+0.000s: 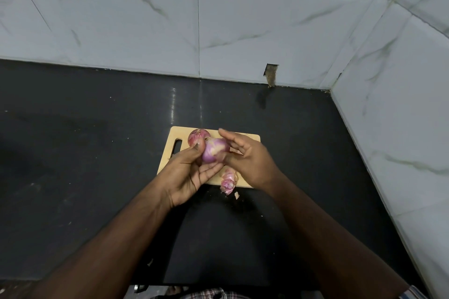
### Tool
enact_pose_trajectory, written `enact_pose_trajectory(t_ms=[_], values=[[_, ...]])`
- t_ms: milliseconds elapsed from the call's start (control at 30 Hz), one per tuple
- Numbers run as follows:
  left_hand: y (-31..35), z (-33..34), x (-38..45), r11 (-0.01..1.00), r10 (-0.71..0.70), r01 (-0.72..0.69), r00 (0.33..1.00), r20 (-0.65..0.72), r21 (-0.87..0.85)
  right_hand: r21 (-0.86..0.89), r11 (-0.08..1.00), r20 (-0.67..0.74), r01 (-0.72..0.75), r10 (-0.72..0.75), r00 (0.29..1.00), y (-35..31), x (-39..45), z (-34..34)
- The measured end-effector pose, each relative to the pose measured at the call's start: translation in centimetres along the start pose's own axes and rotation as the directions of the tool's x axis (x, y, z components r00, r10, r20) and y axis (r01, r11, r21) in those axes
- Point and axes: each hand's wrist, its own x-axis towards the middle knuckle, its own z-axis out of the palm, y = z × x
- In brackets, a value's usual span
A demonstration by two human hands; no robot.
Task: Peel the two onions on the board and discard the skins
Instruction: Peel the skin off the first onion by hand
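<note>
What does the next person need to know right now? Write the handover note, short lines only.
Left hand: holds the onion being peeled above the board.
Right hand: fingers straight, thumb at the onion's side, working the skin; holds nothing else.
Second onion: on the board's far left corner, skin on.
Loose skins: at the board's near edge, one scrap on the counter.
Done: first onion mostly bare.
Left: finish it, peel the second, discard all skins.
</note>
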Motion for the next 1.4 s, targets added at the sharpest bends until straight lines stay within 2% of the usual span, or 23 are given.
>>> enact_pose_trajectory(t_ms=[67,167,433,567,700,767,833,900,967,1033,1133,1200,1267,1400], values=[[-0.1,0.0,0.3,0.994,-0.003,0.006,0.999,-0.032,0.108,-0.071,0.997,-0.013,0.036,-0.037,0.999,0.0,-0.3,0.8],[0.3,0.1,0.4,0.983,0.001,0.012,0.997,-0.073,0.183,-0.085,0.994,-0.105,0.073,-0.082,0.991,0.0,-0.4,1.3],[0.0,1.1,0.1,0.998,0.015,-0.007,0.991,-0.136,0.059,-0.054,0.99,-0.17,0.13,-0.138,0.976,0.1,-0.3,1.6],[-0.1,1.4,-0.3,0.995,-0.017,0.028,0.993,-0.117,0.096,-0.107,0.989,-0.203,0.102,-0.122,0.972,-0.2,0.4,0.9],[0.0,1.2,0.0,0.995,-0.023,0.041,0.98,-0.2,0.086,-0.217,0.976,-0.211,0.018,-0.065,0.975,-0.3,1.0,0.2],[0.2,0.8,0.1,0.997,-0.034,0.05,0.974,-0.225,0.067,-0.351,0.936,-0.16,-0.02,-0.038,0.986,-0.1,1.1,-0.3],[0.5,0.4,0.0,0.996,-0.047,0.062,0.972,-0.231,0.057,-0.471,0.882,-0.082,0.013,-0.058,0.995,-0.3,0.7,-0.8],[0.6,0.2,0.0,0.996,-0.061,0.073,0.973,-0.221,0.045,-0.413,0.909,-0.059,0.047,-0.078,0.995,-0.7,0.2,-0.8],[0.6,0.1,-0.1,0.995,-0.078,0.091,0.974,-0.213,0.051,-0.259,0.964,-0.017,0.052,-0.059,0.998,-1.1,-0.3,-0.3],[0.3,0.3,0.0,0.984,-0.089,0.121,0.971,-0.221,0.134,-0.182,0.98,0.051,0.076,-0.067,0.996,-1.0,-0.5,0.7],[0.1,0.6,0.2,0.961,-0.076,0.137,0.966,-0.247,0.24,-0.129,0.988,-0.022,0.082,-0.086,0.996,-0.8,-0.4,1.9],[0.2,0.6,0.5,0.961,-0.064,0.125,0.968,-0.243,0.247,-0.093,0.993,-0.073,0.072,-0.079,0.994,-0.7,-0.3,2.1],[0.2,0.6,0.6,0.965,-0.061,0.119,0.969,-0.238,0.235,-0.06,0.997,-0.065,0.053,-0.057,0.996,-0.7,-0.2,1.9],[0.1,0.8,0.3,0.967,-0.112,0.156,0.971,-0.211,0.203,-0.113,0.993,-0.109,0.032,-0.044,0.993,-1.1,0.4,1.6]])
